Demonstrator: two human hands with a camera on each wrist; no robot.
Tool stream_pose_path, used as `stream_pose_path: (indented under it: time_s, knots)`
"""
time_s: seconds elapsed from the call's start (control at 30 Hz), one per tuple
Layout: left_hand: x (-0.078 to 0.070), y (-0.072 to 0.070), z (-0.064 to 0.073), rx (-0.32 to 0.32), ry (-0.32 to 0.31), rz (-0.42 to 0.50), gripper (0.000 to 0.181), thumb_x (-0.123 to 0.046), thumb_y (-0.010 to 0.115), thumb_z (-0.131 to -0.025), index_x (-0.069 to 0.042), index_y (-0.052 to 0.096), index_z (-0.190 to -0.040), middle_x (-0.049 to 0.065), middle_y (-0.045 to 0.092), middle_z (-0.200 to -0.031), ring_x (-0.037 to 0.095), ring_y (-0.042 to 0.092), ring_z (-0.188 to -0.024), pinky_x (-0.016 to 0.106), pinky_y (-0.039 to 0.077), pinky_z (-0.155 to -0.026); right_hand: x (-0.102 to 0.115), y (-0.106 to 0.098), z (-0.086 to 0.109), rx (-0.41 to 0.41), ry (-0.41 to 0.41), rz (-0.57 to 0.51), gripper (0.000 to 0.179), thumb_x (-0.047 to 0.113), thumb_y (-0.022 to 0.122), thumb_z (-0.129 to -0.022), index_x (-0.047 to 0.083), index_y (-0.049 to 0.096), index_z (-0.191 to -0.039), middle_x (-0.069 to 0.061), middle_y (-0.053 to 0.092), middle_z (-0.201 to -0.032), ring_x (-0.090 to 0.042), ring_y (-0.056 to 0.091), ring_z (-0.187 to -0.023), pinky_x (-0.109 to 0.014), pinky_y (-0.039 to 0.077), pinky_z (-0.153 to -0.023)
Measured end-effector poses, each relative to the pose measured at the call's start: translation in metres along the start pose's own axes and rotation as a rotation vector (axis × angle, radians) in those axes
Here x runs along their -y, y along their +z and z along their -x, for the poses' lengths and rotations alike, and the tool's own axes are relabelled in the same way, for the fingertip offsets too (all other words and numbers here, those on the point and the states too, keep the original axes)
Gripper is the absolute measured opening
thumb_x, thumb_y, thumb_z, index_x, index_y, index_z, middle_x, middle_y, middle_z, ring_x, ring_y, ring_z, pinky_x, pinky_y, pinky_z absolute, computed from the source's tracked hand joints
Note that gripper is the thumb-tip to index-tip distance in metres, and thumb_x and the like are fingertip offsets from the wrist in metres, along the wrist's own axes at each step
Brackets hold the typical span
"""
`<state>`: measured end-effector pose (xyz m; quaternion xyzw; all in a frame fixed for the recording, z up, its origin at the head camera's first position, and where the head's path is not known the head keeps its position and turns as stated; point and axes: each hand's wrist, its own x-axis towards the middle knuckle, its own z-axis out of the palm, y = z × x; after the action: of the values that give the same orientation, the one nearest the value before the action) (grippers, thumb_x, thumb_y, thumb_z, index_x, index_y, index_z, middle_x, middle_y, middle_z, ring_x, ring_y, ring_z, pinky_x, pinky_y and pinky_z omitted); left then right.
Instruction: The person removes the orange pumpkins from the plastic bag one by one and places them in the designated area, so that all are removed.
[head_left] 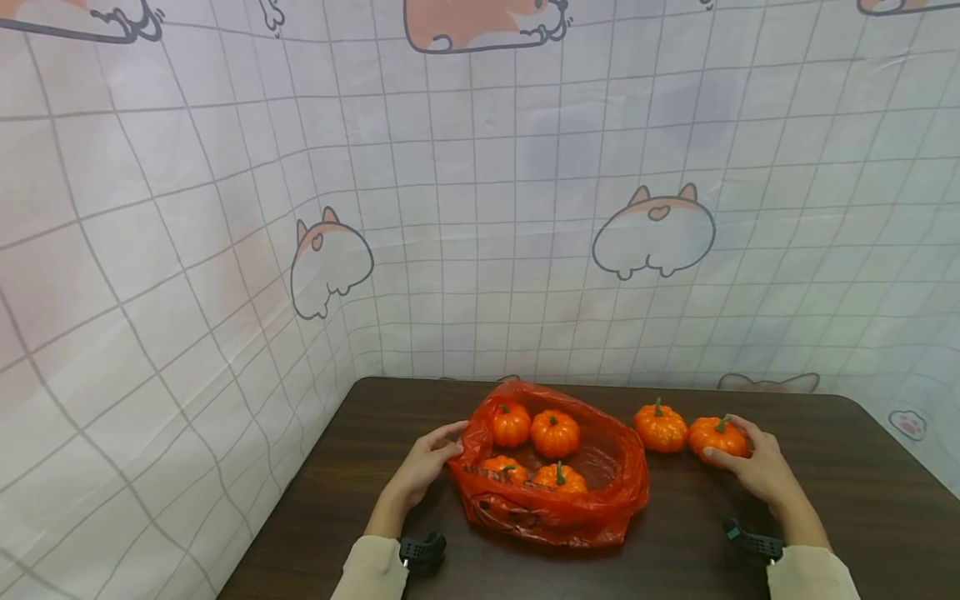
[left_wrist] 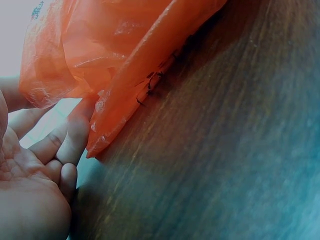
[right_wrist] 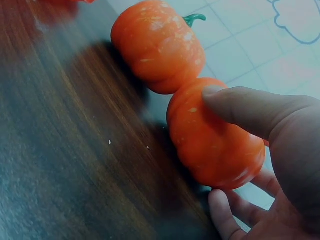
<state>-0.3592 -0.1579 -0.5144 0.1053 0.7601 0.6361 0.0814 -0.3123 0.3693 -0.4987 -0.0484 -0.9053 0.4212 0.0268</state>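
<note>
A red plastic bag (head_left: 555, 517) with dark print lies with its mouth spread on the table, several small orange pumpkins (head_left: 555, 433) inside it. My left hand (head_left: 423, 467) holds the bag's left edge; in the left wrist view the fingers (left_wrist: 75, 135) are bent against the orange-looking plastic (left_wrist: 120, 55). To the right of the bag, my right hand (head_left: 761, 467) grips a small pumpkin (head_left: 717, 439), with the thumb (right_wrist: 240, 105) over its near side and other fingers around the far side. Another pumpkin (head_left: 660, 427) touches it on the left, its green stem visible.
The dark wooden table (head_left: 337, 450) runs back to a white gridded cloth (head_left: 510, 208) printed with cartoon dogs. More cloth (head_left: 150, 333) hangs along the table's left side. Dark bands (head_left: 753, 542) circle both wrists below pale sleeves.
</note>
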Motion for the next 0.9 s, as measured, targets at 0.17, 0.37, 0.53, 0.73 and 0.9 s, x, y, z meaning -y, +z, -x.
stream_pose_path:
  time_s: [0.17, 0.37, 0.53, 0.73, 0.9]
  knots:
    - [0.0012, -0.0007, -0.0007, 0.003, -0.001, 0.001, 0.044, -0.015, 0.056, -0.103, -0.011, 0.056, -0.147, 0.010, 0.067, -0.110, 0.015, 0.063, -0.096, 0.032, 0.053, -0.086, 0.0006, -0.0003, -0.0006, 0.012, 0.011, -0.012, 0.096, 0.047, 0.064, -0.099, -0.004, 0.011, -0.161, -0.046, 0.005, -0.154, -0.062, 0.023, -0.135, -0.075, 0.025, -0.109]
    - [0.0001, -0.0008, 0.0004, 0.010, 0.002, 0.003, 0.044, -0.015, 0.056, -0.104, -0.010, 0.055, -0.147, 0.011, 0.066, -0.110, 0.015, 0.063, -0.096, 0.032, 0.053, -0.086, -0.0008, 0.0001, -0.0017, 0.014, 0.014, -0.035, 0.096, 0.045, 0.063, -0.099, -0.005, 0.009, -0.161, -0.046, 0.004, -0.154, -0.062, 0.023, -0.136, -0.073, 0.025, -0.111]
    - [-0.0012, -0.0004, 0.0011, 0.013, 0.005, 0.005, 0.044, -0.016, 0.056, -0.104, -0.010, 0.055, -0.147, 0.012, 0.066, -0.110, 0.015, 0.063, -0.096, 0.032, 0.054, -0.086, -0.0031, 0.0006, -0.0021, 0.010, 0.007, -0.037, 0.096, 0.045, 0.063, -0.100, -0.005, 0.008, -0.161, -0.046, 0.006, -0.154, -0.061, 0.024, -0.136, -0.073, 0.025, -0.111]
    - [-0.0010, -0.0005, 0.0010, 0.015, 0.006, 0.002, 0.044, -0.016, 0.056, -0.104, -0.010, 0.055, -0.148, 0.012, 0.066, -0.111, 0.016, 0.063, -0.096, 0.032, 0.054, -0.085, -0.0040, 0.0017, -0.0022, 0.006, -0.021, -0.057, 0.095, 0.041, 0.065, -0.099, -0.006, 0.009, -0.160, -0.046, 0.007, -0.155, -0.060, 0.025, -0.136, -0.072, 0.027, -0.111]
    - [0.0000, -0.0011, 0.0010, 0.018, 0.005, 0.005, 0.044, -0.016, 0.056, -0.104, -0.010, 0.054, -0.148, 0.012, 0.066, -0.110, 0.015, 0.064, -0.096, 0.032, 0.054, -0.085, -0.0043, 0.0032, -0.0020, 0.002, -0.030, -0.066, 0.094, 0.039, 0.065, -0.099, -0.008, 0.010, -0.160, -0.045, 0.010, -0.154, -0.058, 0.029, -0.134, -0.071, 0.029, -0.110]
